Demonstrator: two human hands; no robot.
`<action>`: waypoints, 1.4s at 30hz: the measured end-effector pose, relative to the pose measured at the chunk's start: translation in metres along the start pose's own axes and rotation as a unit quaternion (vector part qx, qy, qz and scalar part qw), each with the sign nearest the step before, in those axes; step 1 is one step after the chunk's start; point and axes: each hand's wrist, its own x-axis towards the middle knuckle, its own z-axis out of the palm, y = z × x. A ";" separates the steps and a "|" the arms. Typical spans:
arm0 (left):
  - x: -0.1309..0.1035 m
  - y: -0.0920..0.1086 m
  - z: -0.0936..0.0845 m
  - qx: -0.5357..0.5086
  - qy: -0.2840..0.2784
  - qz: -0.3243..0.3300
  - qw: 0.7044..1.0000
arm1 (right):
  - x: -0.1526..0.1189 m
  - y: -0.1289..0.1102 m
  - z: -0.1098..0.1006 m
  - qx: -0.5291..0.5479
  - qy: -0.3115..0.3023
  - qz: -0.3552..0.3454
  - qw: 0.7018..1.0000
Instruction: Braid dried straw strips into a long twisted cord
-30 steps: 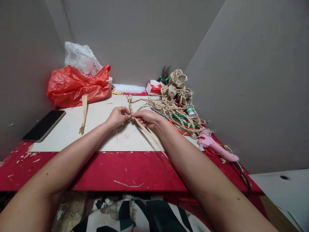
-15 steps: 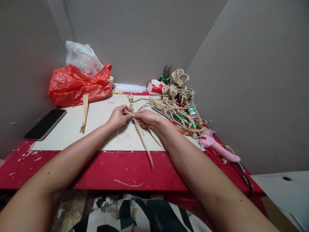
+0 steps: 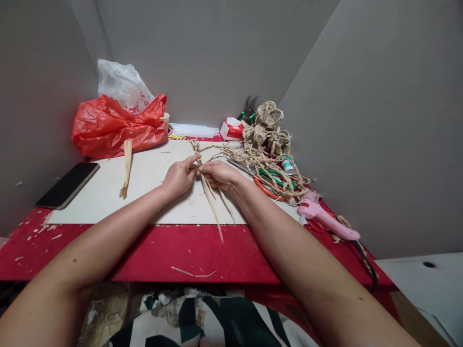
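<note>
Loose strips of dry straw [image 3: 214, 205] hang toward me from the working end of a braided straw cord [image 3: 235, 153]. My right hand [image 3: 220, 174] pinches the cord end between thumb and fingers, above the loose strips. Close beside it, my left hand [image 3: 181, 176] has its fingers bent at the same spot, the index finger reaching forward along the braid. The fingertips of both hands nearly meet, and the exact grip of the left is partly hidden. Both hands are over a white board [image 3: 97, 207] on the red table cover.
Coils of straw cord [image 3: 267, 115] pile at the back right, with orange-handled pliers [image 3: 267, 189] and a pink glue gun [image 3: 327, 219] nearer. A red plastic bag [image 3: 115, 127], a phone [image 3: 68, 185] and a straw bundle [image 3: 127, 168] lie left. A tissue box [image 3: 232, 130] stands behind.
My left index finger has stretched forward over the braid. The hanging straw strips have swung slightly left, and my right hand has shifted a little.
</note>
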 end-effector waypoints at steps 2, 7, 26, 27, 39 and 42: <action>0.003 0.000 0.000 -0.039 -0.008 -0.023 0.999 | -0.001 -0.001 0.001 -0.008 -0.001 0.005 1.000; 0.012 -0.002 -0.003 -0.148 -0.028 -0.134 0.979 | -0.002 -0.002 0.002 -0.021 -0.013 0.008 1.000; 0.010 0.018 -0.014 -0.004 -0.165 -0.128 0.978 | -0.002 -0.002 -0.004 -0.028 -0.042 0.013 0.999; 0.010 0.016 -0.013 0.027 -0.156 -0.100 0.982 | -0.001 -0.002 -0.005 -0.028 -0.047 0.014 0.998; 0.002 0.017 -0.008 0.319 -0.122 0.033 0.939 | -0.004 -0.006 -0.016 -0.029 -0.105 0.000 0.994; 0.004 0.018 -0.007 0.285 -0.117 0.032 0.951 | -0.005 -0.007 -0.015 -0.055 -0.098 -0.017 0.993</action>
